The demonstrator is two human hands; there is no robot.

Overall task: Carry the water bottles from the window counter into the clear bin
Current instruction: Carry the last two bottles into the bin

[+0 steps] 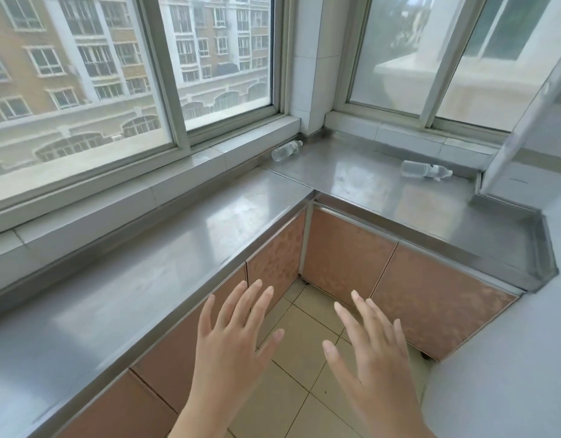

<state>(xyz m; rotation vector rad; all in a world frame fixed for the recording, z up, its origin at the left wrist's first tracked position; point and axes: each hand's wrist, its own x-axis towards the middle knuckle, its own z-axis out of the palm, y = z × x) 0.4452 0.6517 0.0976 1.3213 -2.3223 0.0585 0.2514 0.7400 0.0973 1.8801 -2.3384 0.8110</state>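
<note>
steel counter (pixel 209 235) under windows (pixel 121 67)

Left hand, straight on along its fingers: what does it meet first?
Probably the counter's front edge ahead of the left hand; depth is unclear. Beyond lies bare steel, then the bottle by the window.

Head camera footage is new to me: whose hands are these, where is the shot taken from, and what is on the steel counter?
This single picture comes from a wide-angle camera worn on a person's head, looking forward and down. There is no robot. The left hand and right hand are the wearer's own, both spread open in the air and holding nothing. On the steel counter below the windows, two clear water bottles lie on their sides: the corner bottle by the window ledge, and the right bottle farther right. The clear bin is not in view.
</note>
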